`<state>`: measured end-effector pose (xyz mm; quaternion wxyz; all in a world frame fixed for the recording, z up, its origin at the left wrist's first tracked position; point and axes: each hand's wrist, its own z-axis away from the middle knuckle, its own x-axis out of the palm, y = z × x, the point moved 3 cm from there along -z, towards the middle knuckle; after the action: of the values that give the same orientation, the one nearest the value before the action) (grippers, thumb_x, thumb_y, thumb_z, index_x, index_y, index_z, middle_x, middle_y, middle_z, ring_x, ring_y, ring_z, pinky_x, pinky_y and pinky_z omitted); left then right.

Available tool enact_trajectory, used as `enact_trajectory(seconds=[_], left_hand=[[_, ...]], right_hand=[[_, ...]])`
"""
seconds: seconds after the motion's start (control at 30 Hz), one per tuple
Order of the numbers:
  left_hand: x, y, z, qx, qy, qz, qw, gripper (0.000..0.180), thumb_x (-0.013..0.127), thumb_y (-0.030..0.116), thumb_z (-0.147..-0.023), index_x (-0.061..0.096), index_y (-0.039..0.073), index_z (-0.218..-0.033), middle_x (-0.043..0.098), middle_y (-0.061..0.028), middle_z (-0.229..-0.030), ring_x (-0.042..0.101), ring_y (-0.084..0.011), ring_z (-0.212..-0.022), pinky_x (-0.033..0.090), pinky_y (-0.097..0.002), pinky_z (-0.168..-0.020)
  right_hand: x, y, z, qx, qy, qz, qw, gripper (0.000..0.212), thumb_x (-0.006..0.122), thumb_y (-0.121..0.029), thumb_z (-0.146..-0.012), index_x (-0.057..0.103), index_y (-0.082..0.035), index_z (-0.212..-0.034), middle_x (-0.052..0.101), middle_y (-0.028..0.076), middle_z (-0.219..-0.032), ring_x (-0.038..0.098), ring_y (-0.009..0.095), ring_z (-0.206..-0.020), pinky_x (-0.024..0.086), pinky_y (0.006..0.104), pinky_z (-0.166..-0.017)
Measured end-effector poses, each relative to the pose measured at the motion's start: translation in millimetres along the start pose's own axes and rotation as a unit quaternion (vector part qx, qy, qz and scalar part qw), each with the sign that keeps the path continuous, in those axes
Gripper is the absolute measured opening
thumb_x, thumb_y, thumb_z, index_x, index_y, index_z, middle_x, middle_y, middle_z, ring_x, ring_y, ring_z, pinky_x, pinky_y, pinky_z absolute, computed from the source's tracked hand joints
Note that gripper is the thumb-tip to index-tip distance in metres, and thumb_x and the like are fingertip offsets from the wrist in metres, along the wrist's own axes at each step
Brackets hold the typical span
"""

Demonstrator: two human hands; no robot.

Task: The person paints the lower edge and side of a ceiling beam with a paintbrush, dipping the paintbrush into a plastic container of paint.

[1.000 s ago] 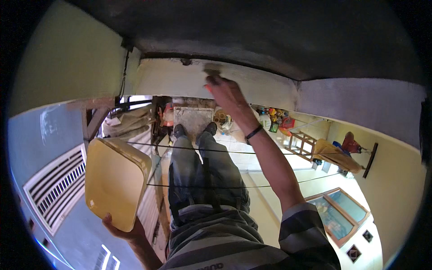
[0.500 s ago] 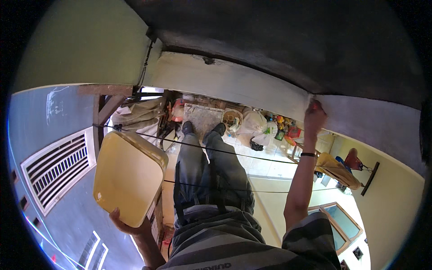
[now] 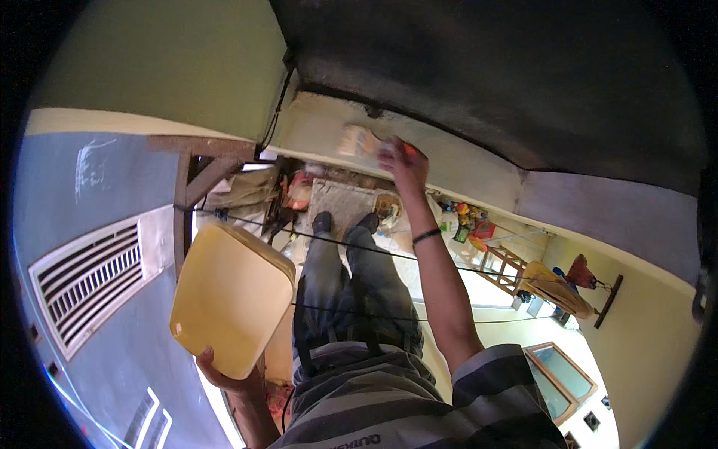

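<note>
Brush in right hand, tub in left hand, a person reaches out to a pale beam below a dark surface.

The right grip looks clamped on the blurred brush, near the beam's left end, contact unclear; the left is closed on the tub's lower rim. Work appears partway: the beam's face is mostly pale, but a dark spot by its upper edge looks untouched. How much is finished cannot be told.
</note>
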<state>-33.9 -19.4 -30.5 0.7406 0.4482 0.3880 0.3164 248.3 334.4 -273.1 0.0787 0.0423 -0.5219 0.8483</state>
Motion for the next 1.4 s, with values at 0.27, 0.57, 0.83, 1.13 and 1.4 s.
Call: enact_trajectory(seconds=[0.27,0.57,0.83,1.13,1.4], left_hand=[[3.2,8.9,-41.9,-0.086,-0.171,0.196,0.962,0.052,0.041,0.038,-0.094,0.048,0.002,-0.131,0.057,-0.0124,-0.124,0.057,-0.0227,-0.115,0.049,-0.0362,-0.093],[47.6,26.5,-61.6,-0.148,-0.385,0.218,0.885,0.056,0.052,0.04,-0.092,0.042,0.012,-0.14,0.049,-0.005,-0.133,0.047,-0.0193,-0.125,0.038,-0.0373,-0.104],[96.8,16.9,-50.6,-0.119,-0.478,0.161,0.855,0.064,0.056,0.026,-0.088,0.029,0.008,-0.144,0.041,-0.0103,-0.138,0.041,-0.0223,-0.129,0.033,-0.0375,-0.108],[136.0,37.0,6.0,-0.035,-0.555,0.104,0.824,0.073,0.056,0.021,-0.088,0.016,-0.002,-0.145,0.037,-0.0215,-0.139,0.037,-0.0285,-0.132,0.03,-0.0382,-0.11],[115.4,64.2,27.1,-0.008,-0.556,0.112,0.824,0.074,0.055,0.018,-0.087,0.013,0.0,-0.145,0.038,-0.0213,-0.138,0.035,-0.0281,-0.133,0.029,-0.0372,-0.112]], right_hand=[[-234.6,-99.7,107.5,-0.222,0.307,0.379,0.844,0.03,0.064,-0.026,-0.096,0.069,0.003,-0.101,0.071,0.011,-0.08,0.068,0.016,-0.063,0.052,0.0263,-0.052],[-185.8,-197.9,273.7,-0.243,0.422,-0.139,0.862,0.041,0.06,-0.041,-0.097,0.064,0.0,-0.103,0.068,0.011,-0.088,0.067,0.018,-0.073,0.061,0.0351,-0.072],[-119.8,-223.1,330.7,-0.237,0.319,-0.271,0.877,0.042,0.051,-0.048,-0.099,0.059,-0.007,-0.096,0.058,0.004,-0.074,0.058,0.014,-0.066,0.056,0.0362,-0.073],[49.8,-276.1,374.2,-0.331,0.217,0.273,0.877,0.031,0.052,-0.022,-0.101,0.061,0.001,-0.081,0.064,0.009,-0.069,0.061,0.016,-0.049,0.048,0.0269,-0.05],[71.9,-262.1,363.9,-0.38,0.199,0.493,0.757,0.023,0.055,-0.019,-0.098,0.06,-0.005,-0.08,0.058,0.012,-0.058,0.06,0.032,-0.051,0.045,0.0371,-0.05]])
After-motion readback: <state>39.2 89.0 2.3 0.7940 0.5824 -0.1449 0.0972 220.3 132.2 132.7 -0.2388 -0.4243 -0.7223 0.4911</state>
